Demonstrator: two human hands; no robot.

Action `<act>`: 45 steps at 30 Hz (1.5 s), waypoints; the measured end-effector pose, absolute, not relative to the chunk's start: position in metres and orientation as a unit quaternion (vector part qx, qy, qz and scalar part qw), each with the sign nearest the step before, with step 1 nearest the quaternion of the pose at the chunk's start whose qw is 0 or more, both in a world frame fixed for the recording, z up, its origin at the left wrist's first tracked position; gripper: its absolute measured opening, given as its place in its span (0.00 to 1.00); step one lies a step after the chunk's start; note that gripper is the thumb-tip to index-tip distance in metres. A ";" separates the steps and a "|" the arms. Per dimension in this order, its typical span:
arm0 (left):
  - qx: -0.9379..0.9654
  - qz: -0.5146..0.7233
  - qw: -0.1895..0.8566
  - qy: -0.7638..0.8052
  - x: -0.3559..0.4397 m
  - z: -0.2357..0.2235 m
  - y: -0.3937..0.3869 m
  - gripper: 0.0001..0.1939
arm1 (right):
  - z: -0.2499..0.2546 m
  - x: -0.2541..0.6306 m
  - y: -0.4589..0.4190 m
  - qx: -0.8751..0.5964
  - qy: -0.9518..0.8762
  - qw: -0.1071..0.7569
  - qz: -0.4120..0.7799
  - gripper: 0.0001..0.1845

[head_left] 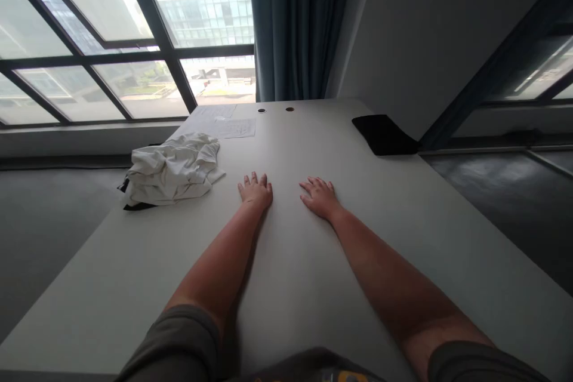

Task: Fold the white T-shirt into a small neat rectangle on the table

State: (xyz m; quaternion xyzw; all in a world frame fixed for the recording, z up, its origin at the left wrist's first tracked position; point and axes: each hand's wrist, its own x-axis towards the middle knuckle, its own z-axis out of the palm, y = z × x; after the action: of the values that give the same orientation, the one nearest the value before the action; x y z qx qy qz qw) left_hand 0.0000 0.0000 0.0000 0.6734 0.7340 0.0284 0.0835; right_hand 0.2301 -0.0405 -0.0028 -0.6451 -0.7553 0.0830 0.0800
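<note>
At ten o'clock, a white cloth (172,170) is lying nearer the left hand (255,191) than the right hand (319,198). Both are resting open, gripping nothing.

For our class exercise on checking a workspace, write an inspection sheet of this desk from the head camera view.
surface: white desk, two small round holes near the far edge
job's things: crumpled white cloth, beside the left hand, not touching it
clutter: papers at the far end; black pad at the far right
hands: left hand and right hand flat on the desk, holding nothing
cables: nothing seen
surroundings: large window, blue curtain
</note>
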 end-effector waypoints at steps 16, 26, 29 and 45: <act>0.695 0.062 0.015 0.716 -0.071 0.005 -0.035 0.25 | -0.003 0.233 -0.038 -0.633 -0.762 0.099 0.097 0.28; 0.630 0.205 -0.077 0.745 -0.110 0.020 -0.015 0.36 | -0.002 0.231 -0.035 -0.628 -0.764 0.107 0.096 0.27; 0.567 0.236 -0.093 0.784 -0.135 0.019 -0.011 0.40 | -0.002 0.231 -0.035 -0.629 -0.764 0.107 0.096 0.27; 0.475 0.237 -0.076 0.844 -0.151 0.002 -0.005 0.39 | -0.004 0.232 -0.033 -0.627 -0.764 0.111 0.099 0.27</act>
State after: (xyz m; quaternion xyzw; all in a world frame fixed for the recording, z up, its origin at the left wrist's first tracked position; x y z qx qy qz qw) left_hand -0.1507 -0.0047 0.0019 0.4753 0.8440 0.2366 -0.0760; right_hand 0.2323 -0.0335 -0.0041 -0.6273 -0.7645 0.0986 0.1110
